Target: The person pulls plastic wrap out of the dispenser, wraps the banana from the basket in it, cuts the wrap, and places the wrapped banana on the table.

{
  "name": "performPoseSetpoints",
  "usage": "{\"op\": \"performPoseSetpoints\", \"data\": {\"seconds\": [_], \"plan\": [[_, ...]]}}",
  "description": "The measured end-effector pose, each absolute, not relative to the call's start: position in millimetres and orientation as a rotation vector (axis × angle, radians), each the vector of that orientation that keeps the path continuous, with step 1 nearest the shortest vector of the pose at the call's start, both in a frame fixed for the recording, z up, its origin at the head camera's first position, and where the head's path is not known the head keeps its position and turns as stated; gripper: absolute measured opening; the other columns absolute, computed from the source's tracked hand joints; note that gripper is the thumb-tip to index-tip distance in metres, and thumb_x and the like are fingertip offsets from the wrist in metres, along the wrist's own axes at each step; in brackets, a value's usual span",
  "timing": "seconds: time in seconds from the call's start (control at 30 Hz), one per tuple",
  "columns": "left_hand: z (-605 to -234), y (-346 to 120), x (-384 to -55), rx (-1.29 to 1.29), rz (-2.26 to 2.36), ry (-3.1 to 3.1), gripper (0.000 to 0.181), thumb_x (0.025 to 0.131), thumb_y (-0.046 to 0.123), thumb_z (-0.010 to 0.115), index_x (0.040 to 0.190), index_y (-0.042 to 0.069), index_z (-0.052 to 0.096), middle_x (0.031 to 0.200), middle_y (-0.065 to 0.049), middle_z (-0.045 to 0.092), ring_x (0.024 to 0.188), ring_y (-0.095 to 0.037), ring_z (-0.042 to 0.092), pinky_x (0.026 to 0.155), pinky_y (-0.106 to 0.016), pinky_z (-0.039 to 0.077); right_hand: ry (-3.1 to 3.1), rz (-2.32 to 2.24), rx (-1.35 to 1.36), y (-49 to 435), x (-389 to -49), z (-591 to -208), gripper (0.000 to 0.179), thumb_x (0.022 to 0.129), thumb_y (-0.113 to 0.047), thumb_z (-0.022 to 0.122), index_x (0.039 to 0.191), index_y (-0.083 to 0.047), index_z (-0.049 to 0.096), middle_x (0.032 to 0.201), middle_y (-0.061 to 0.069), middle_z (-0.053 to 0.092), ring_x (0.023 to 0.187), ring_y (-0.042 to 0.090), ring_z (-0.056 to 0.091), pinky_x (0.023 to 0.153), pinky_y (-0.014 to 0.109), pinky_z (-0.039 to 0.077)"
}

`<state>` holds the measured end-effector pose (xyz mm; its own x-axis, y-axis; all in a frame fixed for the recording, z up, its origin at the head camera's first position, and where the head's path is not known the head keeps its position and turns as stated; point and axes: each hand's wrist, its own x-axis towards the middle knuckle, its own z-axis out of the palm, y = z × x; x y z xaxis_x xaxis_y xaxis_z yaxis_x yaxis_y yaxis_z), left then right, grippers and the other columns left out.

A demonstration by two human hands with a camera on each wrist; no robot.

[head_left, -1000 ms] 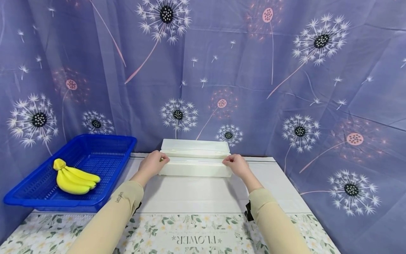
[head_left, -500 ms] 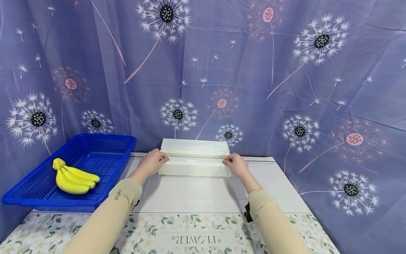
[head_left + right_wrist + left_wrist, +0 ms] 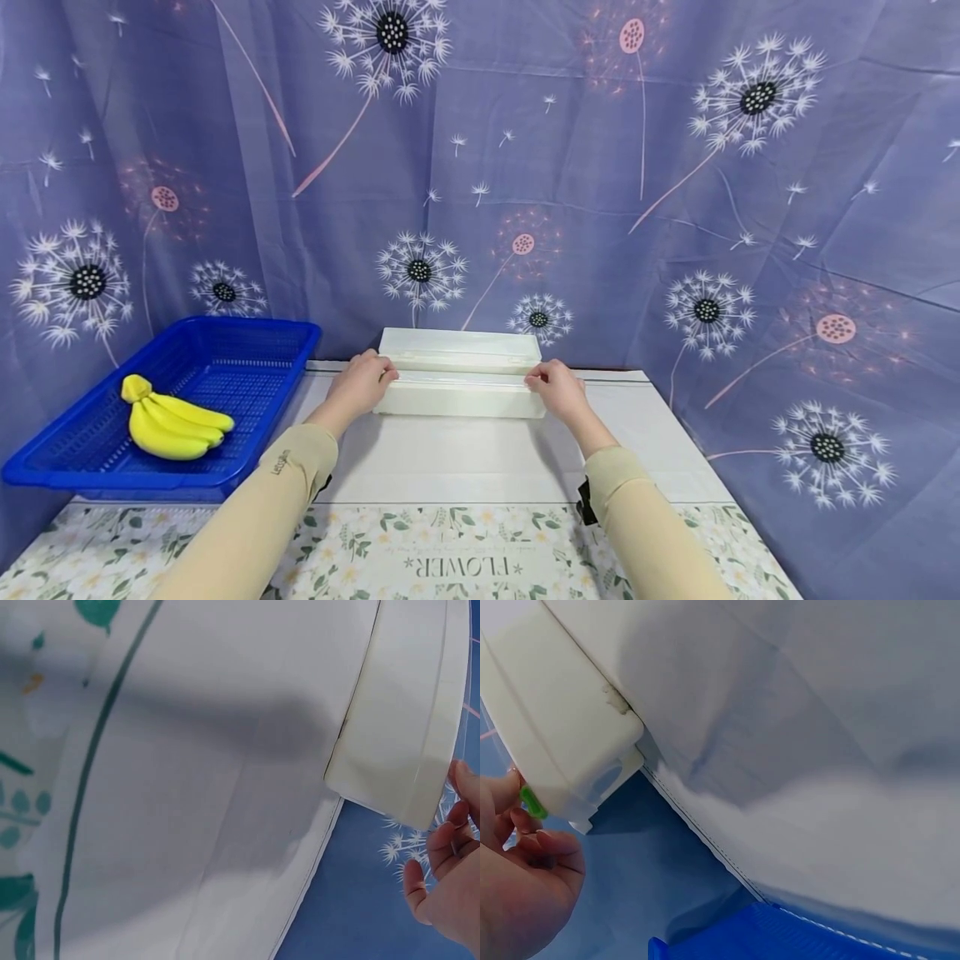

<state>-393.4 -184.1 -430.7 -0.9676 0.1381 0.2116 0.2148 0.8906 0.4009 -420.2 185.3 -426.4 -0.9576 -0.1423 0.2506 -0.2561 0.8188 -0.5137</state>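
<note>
A long white cling film dispenser (image 3: 459,402) stands at the table's back edge, its lid (image 3: 459,343) raised behind it. Shiny clear cling film (image 3: 461,380) stretches along its top front edge. At the left end, my left hand (image 3: 356,385) pinches the film's edge between thumb and curled fingers. My right hand (image 3: 561,390) pinches at the right end in the same way. In the left wrist view a small green slider (image 3: 533,802) shows beside the left fingertips. The film itself is hard to make out between the fingers.
A blue plastic basket (image 3: 217,481) on the left holds a bunch of yellow bananas (image 3: 176,425). A purple dandelion-print curtain (image 3: 480,167) hangs close behind the dispenser and along both sides. A floral mat (image 3: 360,542) covers the front of the table.
</note>
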Motion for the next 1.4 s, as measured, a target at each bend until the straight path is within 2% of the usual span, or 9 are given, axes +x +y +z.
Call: {"op": "performPoseSetpoints", "data": {"seconds": [0.23, 0.53, 0.8, 0.9, 0.97, 1.07, 1.2, 1.3, 1.4], "plan": [[-432, -182, -395, -0.274, -0.581, -2.876, 0.020, 0.104, 0.030, 0.051, 0.103, 0.017, 0.067, 0.102, -0.002, 0.052, 0.100, -0.025, 0.050, 0.073, -0.042, 0.047, -2.780, 0.812, 0.316, 185, -421, -426, 0.014, 0.098, -0.030, 0.062, 0.093, -0.021, 0.071, 0.092, -0.001, 0.058, 0.083, 0.018, 0.053, 0.088, 0.052, 0.031], [-426, -179, -396, -0.296, -0.552, -2.860, 0.021, 0.105, 0.027, 0.047, 0.105, 0.013, 0.063, 0.107, -0.008, 0.049, 0.100, -0.027, 0.050, 0.078, -0.045, 0.046, -2.754, 0.819, 0.336, 183, -422, -423, 0.014, 0.099, -0.029, 0.060, 0.097, -0.019, 0.070, 0.071, -0.004, 0.058, 0.071, 0.019, 0.052, 0.091, 0.054, 0.030], [-423, -179, -398, -0.329, -0.548, -2.881, 0.022, 0.105, 0.028, 0.045, 0.106, 0.013, 0.061, 0.102, -0.005, 0.053, 0.093, -0.024, 0.056, 0.077, -0.043, 0.047, -2.757, 0.814, 0.357, 183, -422, -421, 0.015, 0.100, -0.028, 0.058, 0.100, -0.017, 0.069, 0.074, -0.003, 0.059, 0.073, 0.019, 0.053, 0.095, 0.057, 0.029], [-423, -180, -397, -0.363, -0.559, -2.886, 0.022, 0.104, 0.032, 0.049, 0.108, 0.013, 0.061, 0.105, -0.006, 0.055, 0.096, -0.025, 0.056, 0.080, -0.044, 0.047, -2.763, 0.839, 0.382, 183, -423, -422, 0.014, 0.100, -0.026, 0.058, 0.100, -0.016, 0.068, 0.079, -0.004, 0.061, 0.073, 0.018, 0.054, 0.091, 0.052, 0.033], [-423, -181, -396, -0.374, -0.571, -2.877, 0.021, 0.102, 0.032, 0.054, 0.108, 0.014, 0.061, 0.108, -0.006, 0.055, 0.098, -0.025, 0.056, 0.081, -0.045, 0.047, -2.764, 0.855, 0.403, 184, -423, -422, 0.013, 0.098, -0.027, 0.060, 0.098, -0.016, 0.067, 0.079, -0.003, 0.060, 0.072, 0.018, 0.053, 0.085, 0.046, 0.036], [-421, -182, -393, -0.359, -0.571, -2.844, 0.015, 0.099, 0.030, 0.060, 0.106, 0.017, 0.064, 0.104, -0.004, 0.055, 0.093, -0.023, 0.056, 0.076, -0.042, 0.047, -2.767, 0.854, 0.431, 185, -423, -422, 0.009, 0.094, -0.025, 0.066, 0.094, -0.016, 0.067, 0.079, 0.000, 0.057, 0.069, 0.018, 0.049, 0.074, 0.039, 0.035], [-419, -181, -390, -0.282, -0.564, -2.800, 0.008, 0.096, 0.028, 0.065, 0.100, 0.022, 0.069, 0.100, 0.000, 0.053, 0.090, -0.022, 0.052, 0.070, -0.040, 0.046, -2.769, 0.802, 0.435, 187, -423, -422, 0.005, 0.090, -0.023, 0.071, 0.090, -0.018, 0.069, 0.088, 0.002, 0.054, 0.082, 0.021, 0.050, 0.077, 0.041, 0.035], [-419, -180, -390, -0.241, -0.551, -2.769, 0.008, 0.095, 0.029, 0.068, 0.097, 0.023, 0.072, 0.101, 0.001, 0.052, 0.095, -0.023, 0.050, 0.070, -0.041, 0.047, -2.755, 0.752, 0.412, 186, -422, -421, 0.004, 0.089, -0.023, 0.073, 0.087, -0.020, 0.070, 0.098, 0.001, 0.054, 0.098, 0.023, 0.051, 0.086, 0.049, 0.035], [-420, -180, -392, -0.225, -0.515, -2.732, 0.009, 0.093, 0.029, 0.070, 0.097, 0.023, 0.075, 0.099, 0.002, 0.054, 0.095, -0.022, 0.049, 0.072, -0.043, 0.048, -2.735, 0.692, 0.390, 186, -421, -419, 0.006, 0.088, -0.026, 0.074, 0.084, -0.023, 0.071, 0.102, -0.001, 0.055, 0.105, 0.025, 0.050, 0.089, 0.053, 0.035]]}}
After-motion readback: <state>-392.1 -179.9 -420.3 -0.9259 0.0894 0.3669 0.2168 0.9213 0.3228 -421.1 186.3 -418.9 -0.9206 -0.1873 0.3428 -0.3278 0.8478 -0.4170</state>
